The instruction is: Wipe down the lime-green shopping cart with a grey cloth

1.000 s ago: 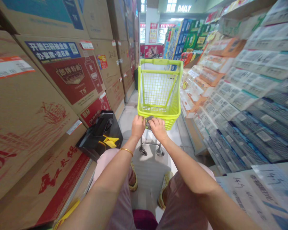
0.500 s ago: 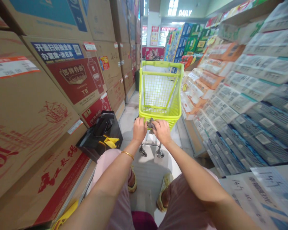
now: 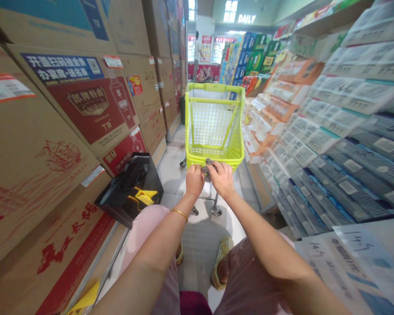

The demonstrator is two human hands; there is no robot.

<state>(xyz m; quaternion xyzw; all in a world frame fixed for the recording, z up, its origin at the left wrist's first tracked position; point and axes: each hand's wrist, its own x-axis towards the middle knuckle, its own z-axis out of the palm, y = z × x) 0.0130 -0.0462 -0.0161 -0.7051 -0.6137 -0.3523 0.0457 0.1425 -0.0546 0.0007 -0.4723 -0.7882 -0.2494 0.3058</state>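
A yellow-green plastic shopping cart stands upright in front of me, its basket showing no goods. At the middle of its near rim is a crumpled grey cloth, bunched up between my hands. My left hand, a gold bangle on its wrist, is closed at the cloth's left side, against the rim. From the right, my right hand pinches the cloth with bent fingers. Both hands partly cover the cloth and the rim behind it.
Stacked cartons wall the left side, with a black paper bag beside my left knee. Packaged goods fill sloping stacks on the right. A tiled floor runs between, and colourful boxes rise farther ahead.
The view has shifted slightly, so the cart and shelves sit farther left. My left hand has moved a little down and right, closer to my right hand. Both hands stay at the cloth.
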